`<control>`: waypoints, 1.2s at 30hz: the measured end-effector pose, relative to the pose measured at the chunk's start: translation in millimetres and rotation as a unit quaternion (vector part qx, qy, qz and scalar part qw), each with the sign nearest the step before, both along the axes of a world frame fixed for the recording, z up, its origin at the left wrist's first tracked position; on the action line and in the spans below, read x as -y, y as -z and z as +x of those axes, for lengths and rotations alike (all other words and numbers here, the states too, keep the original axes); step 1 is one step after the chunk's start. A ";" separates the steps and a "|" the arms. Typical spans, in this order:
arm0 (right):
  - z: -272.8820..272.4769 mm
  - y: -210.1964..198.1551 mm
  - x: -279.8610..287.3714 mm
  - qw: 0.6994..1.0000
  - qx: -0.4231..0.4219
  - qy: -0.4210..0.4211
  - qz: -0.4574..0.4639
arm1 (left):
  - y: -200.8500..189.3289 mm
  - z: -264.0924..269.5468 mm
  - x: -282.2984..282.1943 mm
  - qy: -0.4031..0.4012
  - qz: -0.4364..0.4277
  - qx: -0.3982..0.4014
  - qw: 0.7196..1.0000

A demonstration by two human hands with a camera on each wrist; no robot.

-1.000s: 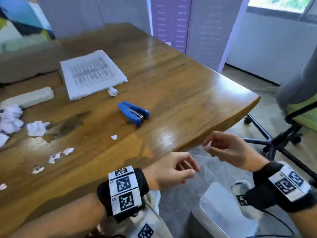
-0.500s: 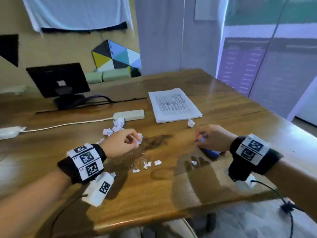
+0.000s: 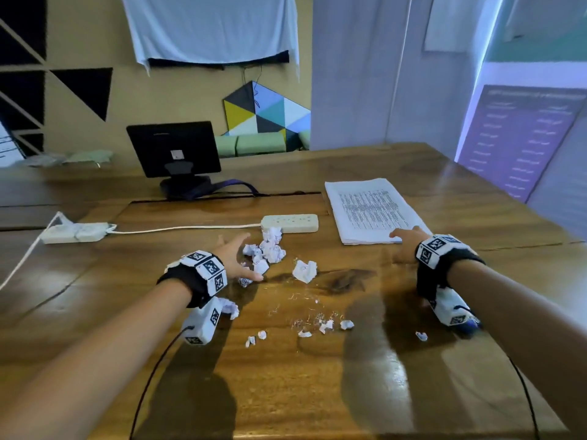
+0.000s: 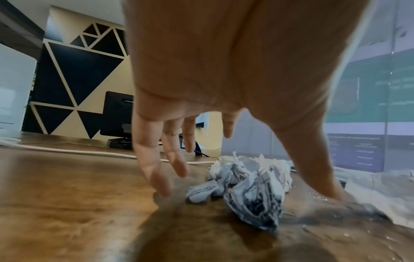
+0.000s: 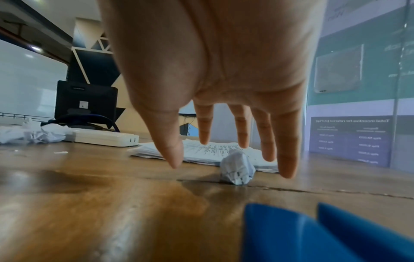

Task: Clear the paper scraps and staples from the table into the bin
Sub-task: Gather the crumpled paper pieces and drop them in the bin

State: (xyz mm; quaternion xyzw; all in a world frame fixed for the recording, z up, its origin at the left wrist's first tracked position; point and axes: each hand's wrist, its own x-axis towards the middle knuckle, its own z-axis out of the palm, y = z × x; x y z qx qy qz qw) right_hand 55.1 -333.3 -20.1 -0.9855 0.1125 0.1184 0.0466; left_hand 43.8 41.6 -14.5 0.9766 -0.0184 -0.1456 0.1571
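Several crumpled paper scraps (image 3: 268,249) lie heaped in front of a power strip. My left hand (image 3: 247,257) hovers open beside the heap, fingers (image 4: 154,170) spread left of the scraps (image 4: 248,186) and thumb to their right. One larger scrap (image 3: 305,270) lies just right of the heap. Tiny scraps and thin staples (image 3: 317,322) are scattered nearer me. My right hand (image 3: 397,246) is open above a small paper ball (image 5: 237,168) by the stack's near edge, fingers (image 5: 266,141) pointing down around it without touching. The bin is out of view.
A stack of printed sheets (image 3: 371,211) lies at the right, a power strip (image 3: 290,223) and its cable behind the heap, a monitor (image 3: 173,147) farther back. A blue staple remover (image 5: 313,235) lies under my right wrist. The wooden table (image 3: 286,392) stretches toward me.
The view swung from the table's corner and the floor back onto the table. My left hand opened and reached the heap. My right hand moved from the blue staple remover toward the paper ball.
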 end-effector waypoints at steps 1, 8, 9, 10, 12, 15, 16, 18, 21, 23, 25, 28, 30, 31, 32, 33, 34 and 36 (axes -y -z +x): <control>1.7 1.1 -2.1 1.000 -0.013 -0.005 0.000 | -0.1 -0.4 2.2 0.003 0.000 -0.009 1.000; 0.3 -5.7 -33.0 0.996 0.016 -0.089 -0.022 | 1.8 5.9 8.7 0.026 0.021 -0.019 0.999; 0.3 -8.2 -40.9 0.994 0.026 -0.105 0.000 | 2.6 7.3 9.1 0.028 0.024 -0.022 0.999; -1.6 -12.0 -50.4 0.991 0.038 -0.125 0.028 | 3.9 8.9 9.7 0.029 0.023 -0.024 0.999; -9.1 -21.5 -74.9 0.978 0.047 -0.176 0.104 | 4.6 9.8 12.6 0.029 0.020 -0.026 0.999; -24.6 -33.9 -119.7 0.944 0.003 -0.249 0.215 | 6.3 12.3 17.6 0.018 0.009 -0.021 1.000; -27.2 -35.3 -132.4 0.939 -0.017 -0.261 0.224 | 7.6 13.7 18.9 0.015 0.003 -0.020 1.000; -27.4 -32.9 -151.9 0.937 -0.043 -0.275 0.213 | 9.2 14.8 20.1 0.012 -0.008 -0.021 1.000; -22.5 -24.6 -167.4 0.941 -0.057 -0.280 0.181 | 7.7 14.3 21.8 0.014 0.000 -0.016 1.000; -19.9 -18.4 -171.6 0.945 -0.058 -0.277 0.167 | 5.9 12.3 24.1 0.017 -0.001 -0.014 1.000; -16.5 -13.0 -172.4 0.949 -0.050 -0.271 0.151 | 4.8 10.2 25.5 0.025 -0.010 -0.008 1.000; -11.9 -11.8 -171.1 0.952 -0.025 -0.263 0.156 | 3.5 7.4 24.8 0.040 -0.024 0.007 0.999; -6.0 -15.4 -170.7 0.952 -0.001 -0.254 0.174 | 4.1 8.3 23.3 0.046 -0.033 0.013 0.998; -2.0 -18.1 -171.5 0.951 0.014 -0.248 0.183 | 4.3 9.2 22.2 0.048 -0.044 0.016 0.998; 1.6 -22.0 -172.9 0.950 0.034 -0.244 0.190 | 3.4 9.5 21.3 0.046 -0.056 0.017 0.997; 5.9 -25.8 -175.0 0.950 0.053 -0.241 0.192 | 1.8 9.8 19.8 0.041 -0.071 0.017 0.997; 9.8 -29.4 -177.5 0.949 0.068 -0.243 0.188 | 0.0 10.5 17.7 0.032 -0.089 0.014 0.995; 18.2 -33.7 -184.5 0.951 0.083 -0.252 0.160 | -5.0 13.2 11.1 0.019 -0.128 0.016 0.991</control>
